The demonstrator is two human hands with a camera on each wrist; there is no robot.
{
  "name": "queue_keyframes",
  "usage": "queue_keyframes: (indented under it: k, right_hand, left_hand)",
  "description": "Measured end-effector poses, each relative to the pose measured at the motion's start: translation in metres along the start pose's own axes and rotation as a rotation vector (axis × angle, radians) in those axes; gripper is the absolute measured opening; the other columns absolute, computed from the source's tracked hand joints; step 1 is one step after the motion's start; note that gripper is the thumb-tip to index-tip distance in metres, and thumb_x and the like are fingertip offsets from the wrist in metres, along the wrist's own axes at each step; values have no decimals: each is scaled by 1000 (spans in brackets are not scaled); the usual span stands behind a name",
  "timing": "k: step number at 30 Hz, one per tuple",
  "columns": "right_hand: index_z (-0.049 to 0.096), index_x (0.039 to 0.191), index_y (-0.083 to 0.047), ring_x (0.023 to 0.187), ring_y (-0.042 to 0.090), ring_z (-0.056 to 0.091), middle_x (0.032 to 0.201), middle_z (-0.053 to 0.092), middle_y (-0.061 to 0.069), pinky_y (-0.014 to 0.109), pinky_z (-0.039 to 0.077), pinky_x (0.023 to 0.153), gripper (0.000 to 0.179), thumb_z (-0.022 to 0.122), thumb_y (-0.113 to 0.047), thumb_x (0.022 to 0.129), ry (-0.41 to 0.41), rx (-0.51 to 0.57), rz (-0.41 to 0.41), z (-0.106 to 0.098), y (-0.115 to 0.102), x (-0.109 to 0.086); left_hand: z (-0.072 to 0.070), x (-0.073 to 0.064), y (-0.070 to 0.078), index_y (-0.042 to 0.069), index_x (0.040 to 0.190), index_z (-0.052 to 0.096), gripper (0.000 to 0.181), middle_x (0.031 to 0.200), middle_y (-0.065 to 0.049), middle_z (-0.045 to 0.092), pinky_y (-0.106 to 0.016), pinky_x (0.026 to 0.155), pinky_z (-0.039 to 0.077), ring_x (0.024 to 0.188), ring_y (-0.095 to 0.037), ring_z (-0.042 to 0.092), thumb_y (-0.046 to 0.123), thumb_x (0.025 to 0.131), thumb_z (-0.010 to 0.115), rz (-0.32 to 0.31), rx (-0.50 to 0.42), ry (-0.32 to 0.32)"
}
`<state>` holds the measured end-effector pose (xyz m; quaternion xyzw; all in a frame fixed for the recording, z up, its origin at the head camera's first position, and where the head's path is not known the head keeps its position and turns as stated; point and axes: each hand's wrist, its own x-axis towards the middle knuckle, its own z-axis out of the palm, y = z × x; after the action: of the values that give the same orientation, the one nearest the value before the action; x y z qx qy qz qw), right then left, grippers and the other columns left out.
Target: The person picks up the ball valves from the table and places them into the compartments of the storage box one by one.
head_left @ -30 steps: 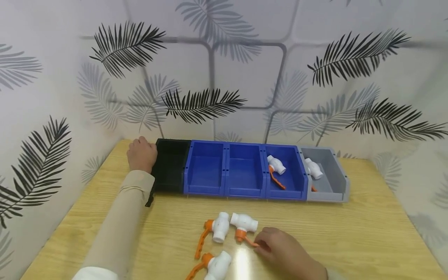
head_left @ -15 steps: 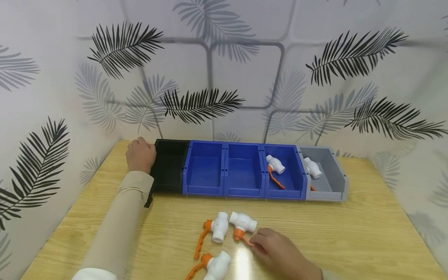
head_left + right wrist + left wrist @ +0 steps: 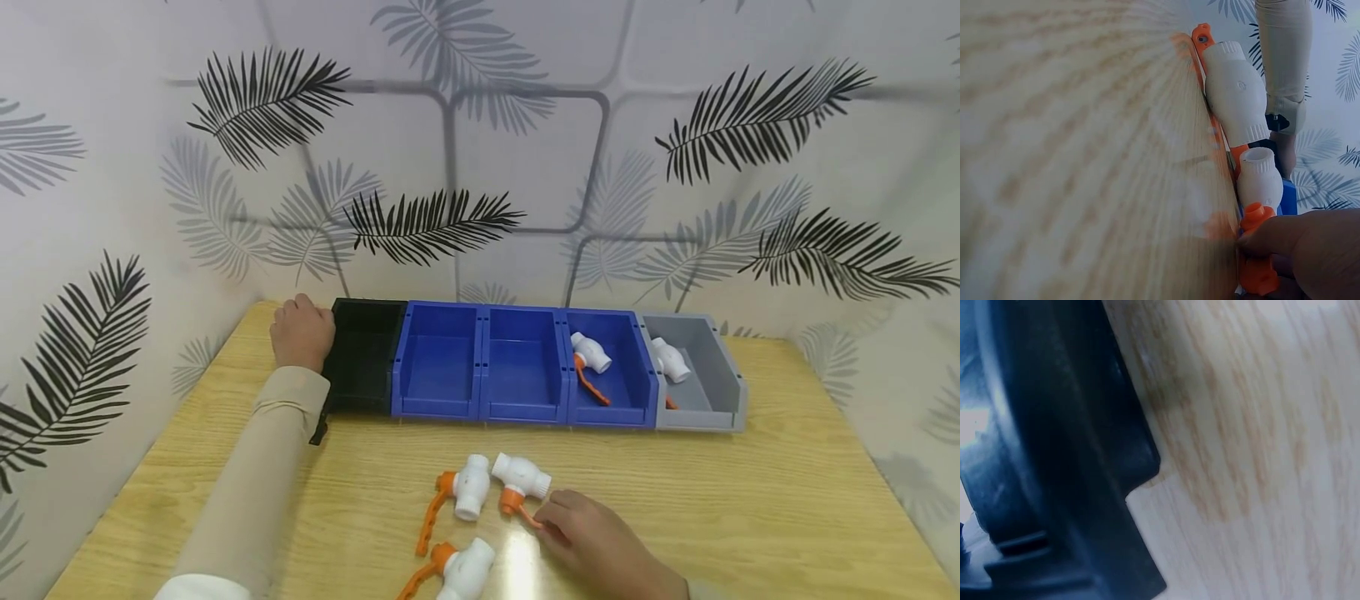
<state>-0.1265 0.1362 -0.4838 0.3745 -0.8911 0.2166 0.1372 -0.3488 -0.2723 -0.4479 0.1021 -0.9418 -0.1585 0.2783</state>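
My right hand [image 3: 596, 537] pinches the orange lever handle of a white ball valve [image 3: 523, 475] lying on the table. In the right wrist view, the thumb and fingers of that hand [image 3: 1329, 253] are on the orange handle [image 3: 1259, 275]. Beside it, on the left, lies a second ball valve [image 3: 471, 487], with a third ball valve [image 3: 467, 571] nearer the front edge. My left hand [image 3: 302, 333] is against the left side of the black bin [image 3: 367, 354]; its fingertips are hidden. Only black plastic [image 3: 1066, 456] and table show in the left wrist view.
To the right of the black bin stand a blue bin [image 3: 442, 362], a middle blue bin [image 3: 523, 367], a right blue bin [image 3: 626, 387] and a grey bin [image 3: 708, 392]. The last two each hold a ball valve. A patterned wall [image 3: 480, 167] rises behind the wooden table [image 3: 750, 500].
My right hand has shifted slightly left and closed in on the valve's orange handle. The left hand stays by the black bin.
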Motion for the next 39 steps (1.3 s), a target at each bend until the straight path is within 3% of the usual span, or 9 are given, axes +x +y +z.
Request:
queue_keyframes:
  k: [11, 26, 32, 39]
  right_hand:
    - [64, 81, -19, 67, -1, 46, 77, 49, -15, 15, 40, 62, 10, 71, -13, 77, 65, -15, -31, 3, 1, 0]
    - [61, 77, -18, 63, -1, 38, 72, 40, -16, 12, 34, 58, 11, 71, -14, 78, 63, -11, -7, -2, -1, 1]
    - [61, 77, -18, 63, 0, 39, 71, 40, -15, 14, 36, 58, 11, 71, -14, 78, 74, -19, 9, -5, -2, 4]
    - [64, 82, -14, 64, 1, 39, 71, 41, -14, 13, 36, 57, 13, 73, -11, 73, 138, -30, -5, -13, -2, 15]
  left_hand:
    - [2, 0, -1, -10, 84, 50, 28, 78, -27, 49, -58, 65, 41, 74, -46, 49, 15, 90, 38, -3, -6, 3]
    - [4, 0, -4, -11, 87, 49, 30, 81, -27, 49, -58, 67, 41, 77, -46, 48, 16, 91, 37, -10, -2, -24]
    - [3, 1, -2, -10, 85, 49, 30, 79, -27, 49, -58, 66, 41, 75, -45, 48, 16, 91, 36, -8, -5, -22]
    - [2, 1, -2, -10, 85, 49, 30, 78, -27, 49, -58, 66, 41, 75, -46, 48, 16, 91, 36, -1, -7, -17]
